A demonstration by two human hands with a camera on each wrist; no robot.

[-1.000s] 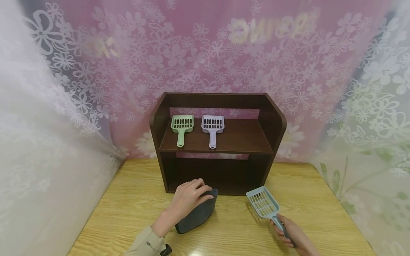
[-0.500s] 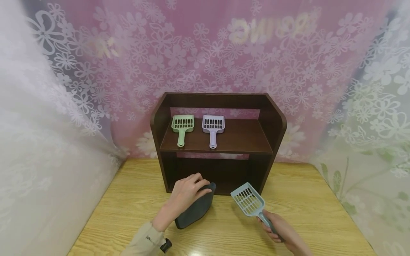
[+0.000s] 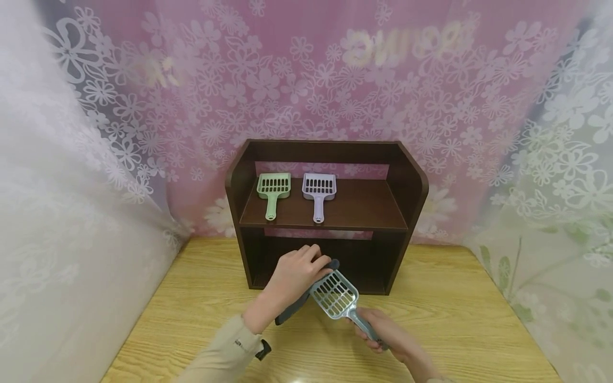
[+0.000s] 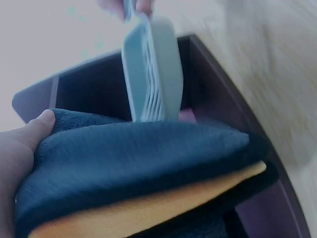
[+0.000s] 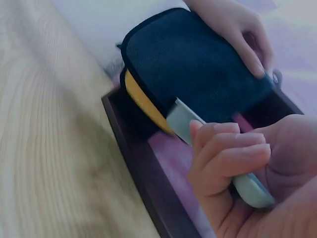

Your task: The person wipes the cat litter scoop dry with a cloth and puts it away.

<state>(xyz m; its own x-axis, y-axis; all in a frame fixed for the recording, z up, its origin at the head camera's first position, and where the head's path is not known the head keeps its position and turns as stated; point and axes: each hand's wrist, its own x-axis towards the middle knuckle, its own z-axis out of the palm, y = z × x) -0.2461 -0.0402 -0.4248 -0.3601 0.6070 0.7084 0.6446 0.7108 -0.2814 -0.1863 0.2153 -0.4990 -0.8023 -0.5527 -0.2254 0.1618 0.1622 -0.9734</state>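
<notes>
My left hand (image 3: pixel 293 277) holds a folded dark blue cloth (image 4: pixel 133 153), with a yellow side showing between its layers in the left wrist view. My right hand (image 3: pixel 387 334) grips a light blue slotted litter scoop (image 3: pixel 355 314) by its handle. The scoop's head meets the cloth near the left fingers in the head view; its front edge is hidden by the cloth in the left wrist view. On the upper shelf lie a green litter scoop (image 3: pixel 271 207) and a purple litter scoop (image 3: pixel 319 207), side by side with handles toward me.
A dark brown two-tier shelf (image 3: pixel 373 205) stands behind my hands on a wooden table (image 3: pixel 460 314). Its lower compartment opens just beyond the cloth. A pink floral curtain (image 3: pixel 201 127) hangs behind, with pale curtains at both sides.
The right hand has carried the light blue scoop leftward until its head meets the cloth. The left hand has raised the cloth and shifted slightly right. The shelved scoops stay put.
</notes>
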